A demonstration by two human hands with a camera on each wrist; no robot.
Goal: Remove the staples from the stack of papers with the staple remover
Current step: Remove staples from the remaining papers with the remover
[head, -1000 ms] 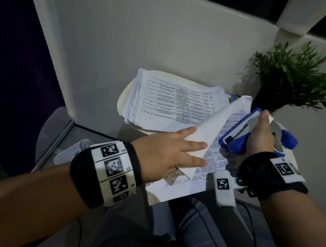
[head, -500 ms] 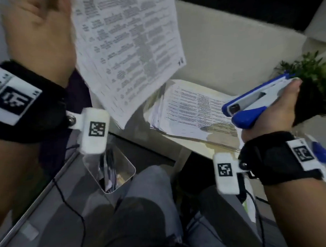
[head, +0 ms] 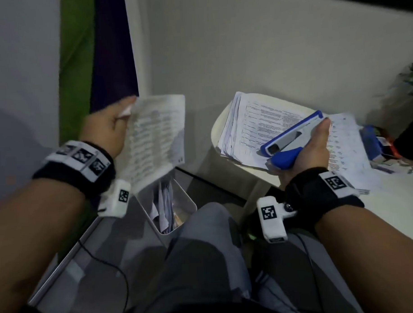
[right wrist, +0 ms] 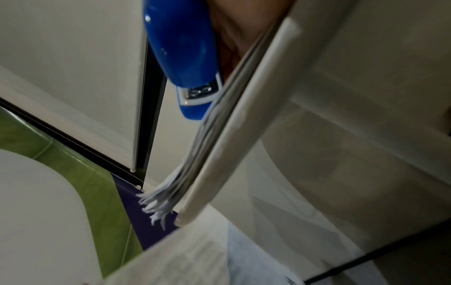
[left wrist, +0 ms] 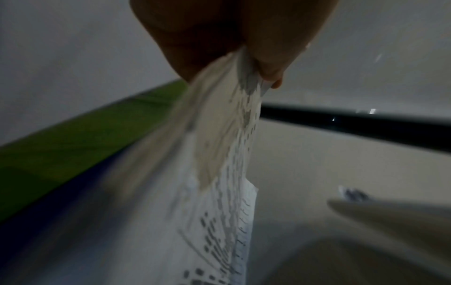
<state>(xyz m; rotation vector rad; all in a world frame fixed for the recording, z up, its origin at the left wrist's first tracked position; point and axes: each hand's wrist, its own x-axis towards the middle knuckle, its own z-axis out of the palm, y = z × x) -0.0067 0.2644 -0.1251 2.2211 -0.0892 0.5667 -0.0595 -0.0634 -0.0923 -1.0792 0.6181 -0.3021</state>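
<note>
Staple remover (head: 291,141) gripped by right hand (head: 310,150); left hand (head: 106,129) pinches blurred sheet (head: 155,139), fingertips hidden.

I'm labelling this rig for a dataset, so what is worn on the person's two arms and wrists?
Both forearms are bare, with no sleeves. The left hand and right hand each have a wide black fabric wristband carrying white strips printed with square black-and-white markers. A small white boxy camera module with one such marker hangs under each wrist. A thin black cable trails below the left arm.
</note>
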